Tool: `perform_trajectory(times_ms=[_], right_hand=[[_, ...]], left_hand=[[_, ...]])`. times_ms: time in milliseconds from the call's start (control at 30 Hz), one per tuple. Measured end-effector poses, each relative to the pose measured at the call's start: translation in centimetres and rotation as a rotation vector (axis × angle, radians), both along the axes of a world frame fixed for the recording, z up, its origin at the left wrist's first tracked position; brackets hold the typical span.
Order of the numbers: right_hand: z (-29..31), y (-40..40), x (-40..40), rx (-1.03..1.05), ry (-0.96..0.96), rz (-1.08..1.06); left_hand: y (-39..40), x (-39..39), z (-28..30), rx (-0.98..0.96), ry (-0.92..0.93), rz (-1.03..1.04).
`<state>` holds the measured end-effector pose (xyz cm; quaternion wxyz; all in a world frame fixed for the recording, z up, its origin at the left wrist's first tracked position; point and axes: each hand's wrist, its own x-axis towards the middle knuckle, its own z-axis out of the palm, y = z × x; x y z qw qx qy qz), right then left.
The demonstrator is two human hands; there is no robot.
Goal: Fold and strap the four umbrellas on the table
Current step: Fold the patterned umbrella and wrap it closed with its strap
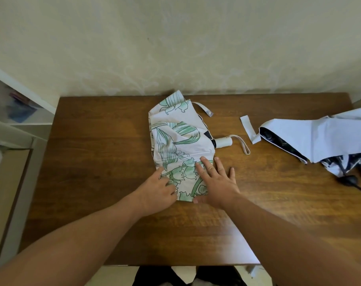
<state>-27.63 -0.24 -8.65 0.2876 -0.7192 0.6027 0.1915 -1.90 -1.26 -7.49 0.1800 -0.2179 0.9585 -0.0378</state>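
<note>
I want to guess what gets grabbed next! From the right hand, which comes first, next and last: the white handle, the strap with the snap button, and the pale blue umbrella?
From the right hand:
1. White handle, just beyond the fingertips, slightly right.
2. Strap with the snap button, farther back toward the wall.
3. Pale blue umbrella, far off at the table's right edge.

— What kind of setting is shown?
— A room in a home. A dark wooden table (97, 153) stands pushed against a cream wall (175, 42) faced with faintly patterned, scroll-motif wallpaper.

— What else supports that reading?
— At the left, a white shelf unit (16, 112) holds blurred, colourful household items too indistinct to name. Two collapsed personal umbrellas lie on the table: a leaf-print one (175, 137) and a pale one (320, 139).
</note>
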Motion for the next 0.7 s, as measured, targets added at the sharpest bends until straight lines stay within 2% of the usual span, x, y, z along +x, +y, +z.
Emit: perform_trajectory(times_ms=[100,167,233,333,433,533,633,700], right_hand=[[0.3,0.1,0.3,0.008,-0.018,-0.016],[1.0,0.1,0.8,-0.010,-0.021,-0.031],[2.1,0.4,1.6,-0.149,-0.006,0.027],[2.8,1.5,3.1,-0.367,-0.019,0.231],[1.5,2.3,3.6,-0.334,-0.044,0.183],[0.2,2.0,3.2,-0.322,-0.082,0.079],[1.0,1.2,3.1,-0.314,-0.113,0.070],[1.5,1.2,3.1,-0.248,-0.122,0.103]], left_hand=[[-0.5,-0.4,-0.3,-0.008,-0.002,0.113],[-1.2,-0.8,-0.3,0.063,0.029,0.225],[-1.7,-1.4,0.1,0.206,0.092,0.427],[-2.2,-1.2,1.0,0.429,0.237,0.786],[-2.3,-0.2,1.5,0.570,0.338,0.930],[-1.8,-0.3,2.0,0.641,0.341,0.947],[-0.8,-0.5,2.1,0.435,0.215,0.742],[-0.3,-1.1,1.6,0.297,0.202,0.592]])
